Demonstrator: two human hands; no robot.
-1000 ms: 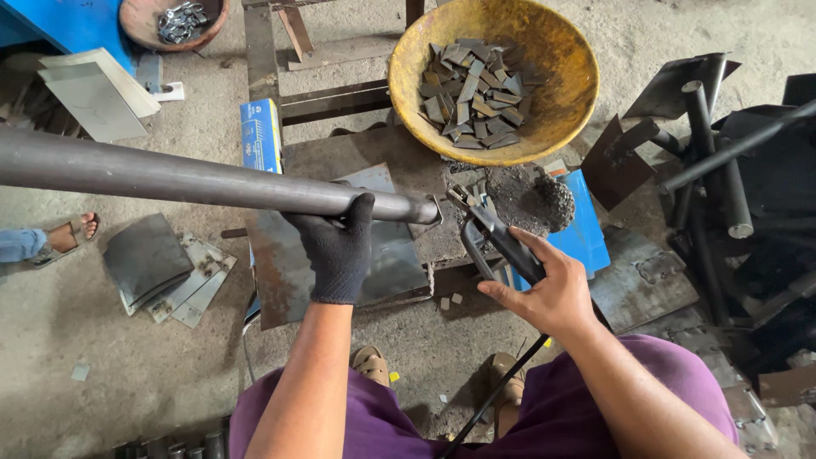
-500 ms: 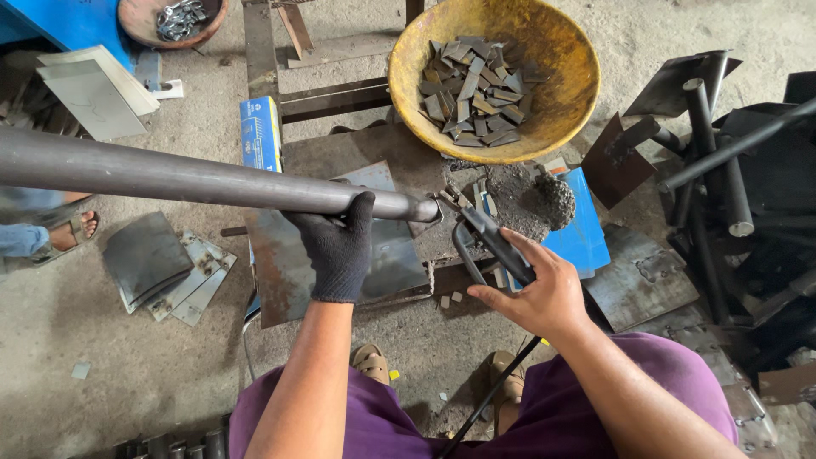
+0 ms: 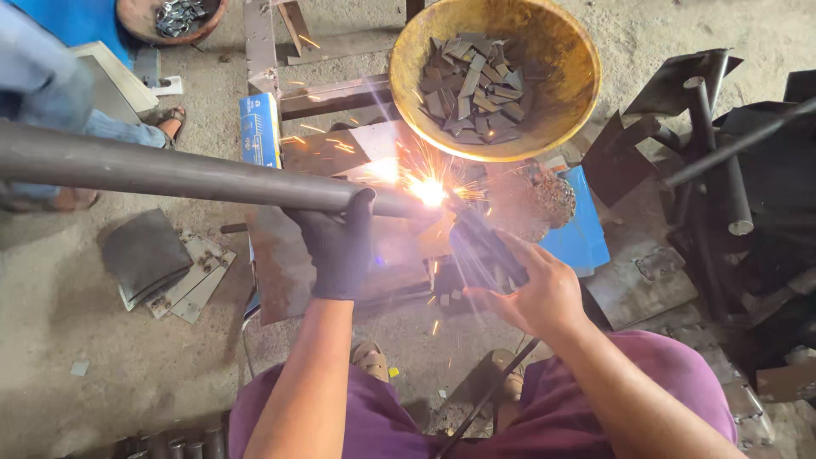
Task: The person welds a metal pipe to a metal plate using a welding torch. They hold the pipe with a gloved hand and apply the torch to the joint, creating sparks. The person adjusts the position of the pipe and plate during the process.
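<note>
The pipe (image 3: 170,174) is clamped near its end by the left hand (image 3: 340,246), gloved in black and wrapped fully round it. The electrode holder (image 3: 480,246) is gripped by the bare right hand (image 3: 535,293), fingers closed about its dark handle, its tip set at the pipe end where a white arc (image 3: 427,190) throws sparks.

A burn is judged likely: sparks are scattered toward the bare right hand and forearm, and the glove sits just beside the arc, where heat could travel along the steel. The pipe could also roll or sag, since most of its length runs unsupported to the left, and the weld would then be spoiled.

The pipe is round, smooth and dull grey. Below it lies a rusty flat plate (image 3: 280,272). Beyond, a worn yellow bowl (image 3: 561,93) is filled with small flat grey offcuts. The floor (image 3: 85,365) is rough, dusty concrete.
</note>
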